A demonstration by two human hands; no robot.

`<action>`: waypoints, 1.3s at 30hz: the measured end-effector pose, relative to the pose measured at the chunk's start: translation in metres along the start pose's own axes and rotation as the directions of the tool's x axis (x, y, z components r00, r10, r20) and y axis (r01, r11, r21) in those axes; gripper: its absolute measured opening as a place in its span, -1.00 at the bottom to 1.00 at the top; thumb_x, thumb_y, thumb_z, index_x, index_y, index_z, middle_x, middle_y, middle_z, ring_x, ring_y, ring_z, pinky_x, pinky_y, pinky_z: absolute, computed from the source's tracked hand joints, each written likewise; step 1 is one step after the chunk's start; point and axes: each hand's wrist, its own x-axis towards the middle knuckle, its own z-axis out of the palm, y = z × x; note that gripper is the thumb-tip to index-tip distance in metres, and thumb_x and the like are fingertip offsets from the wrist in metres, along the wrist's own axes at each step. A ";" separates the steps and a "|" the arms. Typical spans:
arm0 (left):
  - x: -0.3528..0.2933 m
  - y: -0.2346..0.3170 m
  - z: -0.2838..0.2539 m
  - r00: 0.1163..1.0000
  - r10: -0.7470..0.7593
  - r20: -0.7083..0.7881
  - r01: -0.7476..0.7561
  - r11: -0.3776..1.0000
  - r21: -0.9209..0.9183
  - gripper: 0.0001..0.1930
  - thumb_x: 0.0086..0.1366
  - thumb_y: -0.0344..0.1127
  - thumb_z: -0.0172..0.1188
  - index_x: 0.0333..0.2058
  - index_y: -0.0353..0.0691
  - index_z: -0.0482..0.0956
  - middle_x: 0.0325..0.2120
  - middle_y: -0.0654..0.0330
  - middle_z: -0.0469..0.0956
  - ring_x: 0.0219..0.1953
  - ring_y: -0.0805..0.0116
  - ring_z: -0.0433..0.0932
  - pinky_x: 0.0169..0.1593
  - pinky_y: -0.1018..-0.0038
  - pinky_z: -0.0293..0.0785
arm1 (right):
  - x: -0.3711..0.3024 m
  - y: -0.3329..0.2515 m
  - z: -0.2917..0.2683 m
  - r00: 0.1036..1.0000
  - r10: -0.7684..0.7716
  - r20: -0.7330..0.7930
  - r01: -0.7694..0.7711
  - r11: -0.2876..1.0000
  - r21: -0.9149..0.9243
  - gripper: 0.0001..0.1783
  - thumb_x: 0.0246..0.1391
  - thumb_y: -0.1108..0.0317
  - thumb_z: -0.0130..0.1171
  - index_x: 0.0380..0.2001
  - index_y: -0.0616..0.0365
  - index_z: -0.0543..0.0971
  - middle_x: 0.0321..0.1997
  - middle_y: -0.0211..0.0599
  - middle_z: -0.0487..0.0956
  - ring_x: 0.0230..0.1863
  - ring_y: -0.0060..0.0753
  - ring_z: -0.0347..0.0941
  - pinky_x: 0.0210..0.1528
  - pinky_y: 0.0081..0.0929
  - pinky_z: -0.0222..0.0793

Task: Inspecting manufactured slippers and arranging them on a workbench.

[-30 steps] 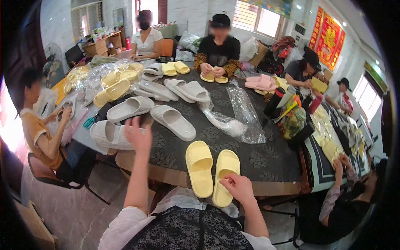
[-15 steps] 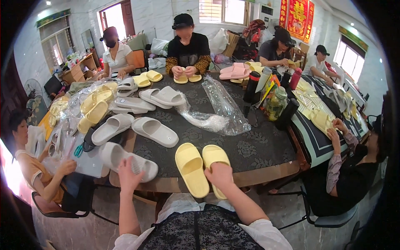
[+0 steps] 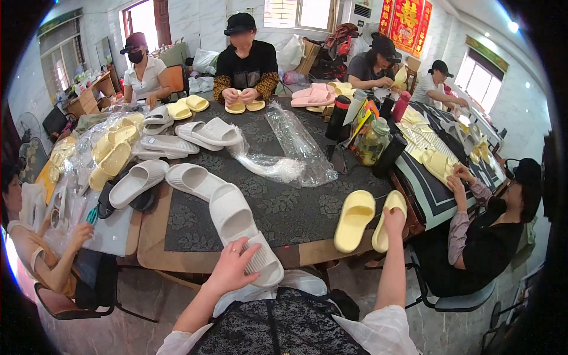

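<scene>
My left hand (image 3: 232,269) lies over the ribbed strap of a light grey slipper (image 3: 269,269) at the table's near edge, with fingers on top and thumb at its side. Another grey slipper (image 3: 228,207) reaches away from it, the two seeming to overlap. My right hand (image 3: 394,222) grips a pale yellow slipper (image 3: 381,236) at its foot opening, near the table's right corner. Its fingertips are partly hidden. Just left of it lies the matching yellow slipper (image 3: 355,220), untouched.
More grey slippers (image 3: 139,183) and plastic-wrapped yellow ones (image 3: 112,165) cover the table's left side. Clear plastic wrapping (image 3: 302,148) lies mid-table. Bottles and a jar (image 3: 373,142) stand at the right. Several co-workers sit around, one (image 3: 242,65) opposite handling yellow slippers.
The yellow slippers have moved right, with my right hand on one of them. My left hand has brought the grey slippers rightward to the middle of the near edge.
</scene>
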 end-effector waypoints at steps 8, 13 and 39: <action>-0.002 0.006 0.005 1.000 0.020 0.022 -0.020 1.000 0.007 -0.27 -0.04 -0.15 0.37 0.15 -0.05 0.32 0.11 -0.11 0.23 0.10 -0.13 0.26 0.16 0.10 0.23 | -0.024 -0.046 0.024 0.974 0.158 0.162 -0.210 0.894 0.395 -0.03 -0.11 0.16 0.34 0.22 0.46 0.08 0.05 0.11 0.42 0.01 -0.05 0.42 0.03 -0.34 0.35; 0.001 0.006 0.005 0.998 0.050 0.038 -0.050 0.999 -0.008 -0.27 -0.04 -0.14 0.37 0.15 -0.04 0.31 0.11 -0.10 0.23 0.11 -0.13 0.25 0.17 0.10 0.23 | -0.055 -0.040 0.043 0.947 -0.300 -0.118 0.296 0.954 -0.052 -0.04 -0.15 0.29 0.34 0.27 0.37 0.08 0.17 0.19 0.33 0.13 0.19 0.29 0.22 -0.20 0.18; 0.080 -0.064 0.005 0.938 -0.149 -0.314 0.208 0.965 0.163 -0.31 0.03 -0.02 0.30 0.14 -0.09 0.34 0.02 -0.07 0.36 0.10 -0.12 0.28 0.15 0.07 0.21 | -0.232 -0.264 -0.017 0.207 -0.933 0.296 0.633 0.358 0.687 -0.41 0.02 0.04 0.22 0.05 0.12 0.38 0.08 -0.14 0.36 -0.32 -0.18 0.54 -0.26 -0.33 0.50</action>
